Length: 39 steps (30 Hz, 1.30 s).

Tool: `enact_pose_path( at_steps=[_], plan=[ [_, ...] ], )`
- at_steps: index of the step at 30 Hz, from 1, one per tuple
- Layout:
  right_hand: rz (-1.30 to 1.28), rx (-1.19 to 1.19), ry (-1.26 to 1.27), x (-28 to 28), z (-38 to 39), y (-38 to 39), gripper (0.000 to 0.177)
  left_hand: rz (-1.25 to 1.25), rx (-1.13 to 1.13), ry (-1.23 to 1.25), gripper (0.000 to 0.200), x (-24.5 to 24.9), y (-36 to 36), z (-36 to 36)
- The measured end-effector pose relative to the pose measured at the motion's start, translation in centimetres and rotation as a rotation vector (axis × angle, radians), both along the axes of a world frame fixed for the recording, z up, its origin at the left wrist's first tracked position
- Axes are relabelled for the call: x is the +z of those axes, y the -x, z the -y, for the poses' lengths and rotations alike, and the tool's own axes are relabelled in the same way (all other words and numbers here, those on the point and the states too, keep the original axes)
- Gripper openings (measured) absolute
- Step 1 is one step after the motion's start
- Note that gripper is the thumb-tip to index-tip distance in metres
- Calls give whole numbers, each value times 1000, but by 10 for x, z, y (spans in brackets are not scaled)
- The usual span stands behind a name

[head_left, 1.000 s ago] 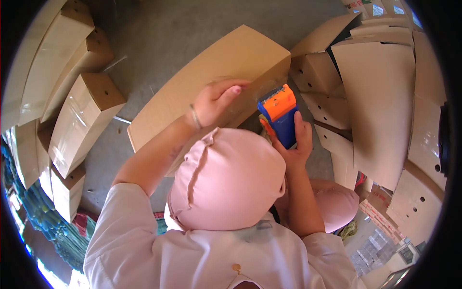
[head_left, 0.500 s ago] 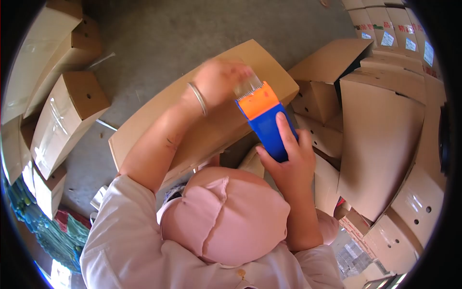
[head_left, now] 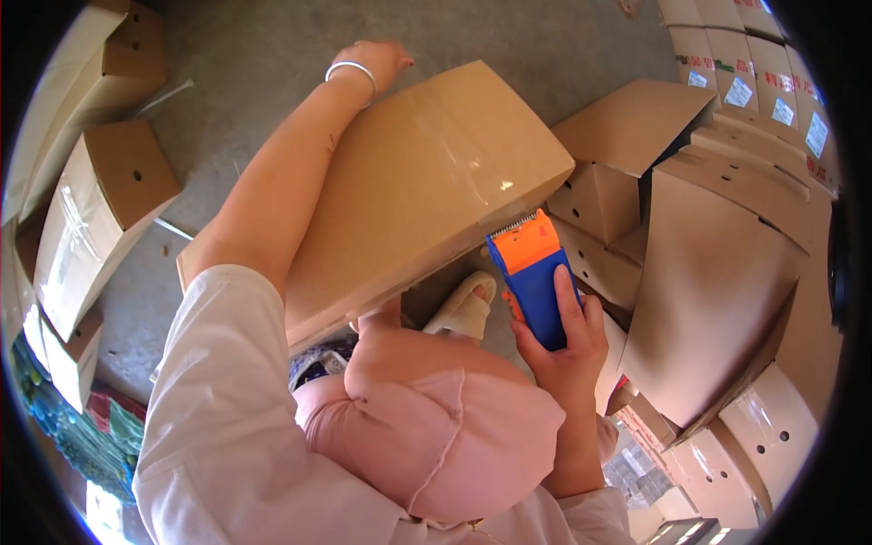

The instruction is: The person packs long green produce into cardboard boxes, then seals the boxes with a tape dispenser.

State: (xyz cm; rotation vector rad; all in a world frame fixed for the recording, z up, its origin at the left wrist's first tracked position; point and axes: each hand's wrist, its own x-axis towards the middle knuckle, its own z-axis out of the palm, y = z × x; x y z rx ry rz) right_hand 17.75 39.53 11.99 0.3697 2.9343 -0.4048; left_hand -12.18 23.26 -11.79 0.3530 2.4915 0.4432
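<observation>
A closed brown cardboard box (head_left: 391, 191) lies on its long side across the middle, before my bent legs. Clear packing tape (head_left: 466, 163) shines on its upper face near the right end. In my right hand (head_left: 568, 345) is a blue tape dispenser (head_left: 540, 282), its orange serrated head against the box's near edge. My fingers are wrapped round the dispenser's body. My left hand (head_left: 377, 64), wearing a bracelet, is just past the box's far edge. Its fingers look curled, and whatever they hold, if anything, is hidden.
Cardboard boxes (head_left: 109, 191) stand stacked along the left. At the right are open cartons (head_left: 718, 272), one with a raised flap (head_left: 636, 123). Printed, labelled boxes (head_left: 740, 68) fill the upper right. Green netting (head_left: 77, 409) lies at lower left. Concrete floor (head_left: 263, 54) shows beyond the box.
My left hand has moved away from the dispenser, up and left past the box's far edge. My right hand has brought the dispenser down to the box's near edge. Tape now shows on the box.
</observation>
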Motion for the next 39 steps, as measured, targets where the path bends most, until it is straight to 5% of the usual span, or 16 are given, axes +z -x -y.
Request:
enact_pose_path(
  at_steps=[3, 5, 8, 9, 11, 12, 14, 18, 20, 21, 23, 26, 29, 33, 39],
  plan=[
    [-6, -4, -4, -4, -1, -9, 81, -41, -258, -207, 37, -32, -3, 3],
    [-28, -48, 37, -15, -5, -23, 80, 506, -174, -356, 40, -20, -11, -3],
    [-48, -49, 43, -44, -14, -46, 81, 720, -33, -529, 35, -25, -24, -9],
    [-52, -45, 41, -55, -18, -53, 81, 714, -31, -532, 35, -21, -24, -11],
    [-129, -48, 106, -76, -24, -65, 82, 148, -307, -53, 40, -11, -24, -16],
    [-131, -46, 105, -82, -26, -67, 82, 146, -306, -54, 40, 6, -23, -13],
    [-185, -46, 124, -91, -25, -72, 81, 476, 172, -493, 48, 47, -25, -6],
    [-223, -56, 108, -100, -19, -59, 79, 217, -81, -347, 55, 48, -56, -13],
    [-243, -47, 96, -91, -8, -36, 76, 606, 110, -588, 54, 32, -35, -5],
    [-220, -42, 99, -82, -2, -18, 74, 601, 116, -586, 54, 36, -27, -1],
    [-164, -42, 89, -66, 11, 28, 71, 5, -222, 37, 52, 64, -7, 4],
    [-147, -20, 76, -64, 25, 83, 67, -99, -77, -121, 53, 121, -23, 28],
    [-164, 28, 44, -69, 42, 130, 64, -237, -206, 155, 71, 152, -100, 40],
    [-62, -15, 65, -65, 49, 158, 61, -456, -229, 186, 103, 106, -168, 30],
    [-132, -35, 22, -89, 20, 38, 64, -396, -178, 102, 106, 103, -153, 33]
  ],
)
